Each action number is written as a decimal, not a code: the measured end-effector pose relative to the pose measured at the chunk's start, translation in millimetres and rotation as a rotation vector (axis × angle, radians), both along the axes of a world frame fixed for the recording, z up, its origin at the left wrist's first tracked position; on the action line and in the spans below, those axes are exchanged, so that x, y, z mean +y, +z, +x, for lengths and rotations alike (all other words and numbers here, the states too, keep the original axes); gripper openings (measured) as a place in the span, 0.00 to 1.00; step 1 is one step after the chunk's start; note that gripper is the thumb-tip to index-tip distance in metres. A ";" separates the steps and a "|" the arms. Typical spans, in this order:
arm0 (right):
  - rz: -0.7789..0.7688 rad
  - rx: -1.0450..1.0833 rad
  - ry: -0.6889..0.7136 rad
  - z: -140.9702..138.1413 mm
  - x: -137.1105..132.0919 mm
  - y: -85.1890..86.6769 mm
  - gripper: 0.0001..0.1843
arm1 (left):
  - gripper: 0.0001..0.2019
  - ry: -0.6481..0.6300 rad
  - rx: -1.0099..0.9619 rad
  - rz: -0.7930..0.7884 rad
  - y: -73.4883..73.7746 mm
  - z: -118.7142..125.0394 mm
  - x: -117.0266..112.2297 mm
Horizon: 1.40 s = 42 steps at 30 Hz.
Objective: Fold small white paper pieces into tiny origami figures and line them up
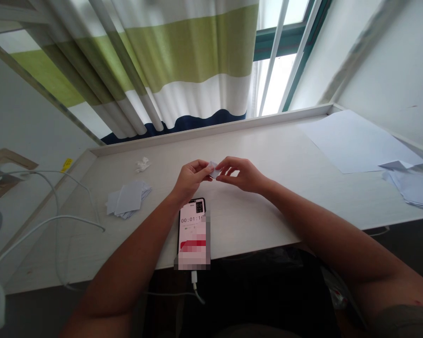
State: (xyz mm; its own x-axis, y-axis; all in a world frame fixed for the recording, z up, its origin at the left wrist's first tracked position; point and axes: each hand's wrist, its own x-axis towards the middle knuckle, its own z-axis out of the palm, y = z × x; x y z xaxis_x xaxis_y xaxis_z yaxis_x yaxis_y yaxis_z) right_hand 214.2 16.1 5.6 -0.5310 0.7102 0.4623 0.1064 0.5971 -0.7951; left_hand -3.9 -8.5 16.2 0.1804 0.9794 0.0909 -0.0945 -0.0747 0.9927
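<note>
Small folded white paper [214, 170] pinched between fingertips of our left hand [191, 180] and our right hand [241, 174], above black rectangular smartphone [192, 225]

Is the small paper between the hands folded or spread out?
Folded, it seems: the small paper shows a compact angled shape, pinched between left hand and right hand, which hide most of it.

Two hands [239, 174] share one small folded paper [214, 170]. Around them lie one phone [192, 230] at 6 o'clock, one paper stack [129, 199] at 9, one crumpled scrap [143, 164] at 10, one large sheet [359, 143] at 2, and another paper stack [414, 190] at 3.
</note>
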 end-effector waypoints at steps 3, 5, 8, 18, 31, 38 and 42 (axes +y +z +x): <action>0.020 -0.014 0.016 0.1 -0.4 0.8 0.13 | 0.19 0.002 -0.009 -0.016 1.0 1.0 -0.9; 0.033 -0.018 0.017 -0.4 -0.9 1.2 0.14 | 0.20 0.013 -0.016 -0.035 2.4 1.8 -1.4; 0.050 -0.022 -0.002 -1.5 -1.5 1.2 0.15 | 0.20 0.034 -0.024 -0.058 4.4 2.5 -2.1; 0.053 -0.040 -0.020 -4.4 -4.4 -0.5 0.14 | 0.19 0.050 0.010 -0.071 6.6 3.6 -5.0; 0.073 -0.057 -0.108 -4.7 -0.8 -1.2 0.23 | 0.19 -0.095 0.037 -0.076 1.6 -0.2 -4.6; 0.037 -0.034 -0.144 -5.1 1.3 -5.5 0.24 | 0.17 -0.163 0.000 -0.014 -1.6 -2.9 -1.7; 0.027 -0.005 -0.141 -5.6 0.9 -5.9 0.23 | 0.19 -0.179 -0.011 -0.010 -1.5 -2.2 -2.3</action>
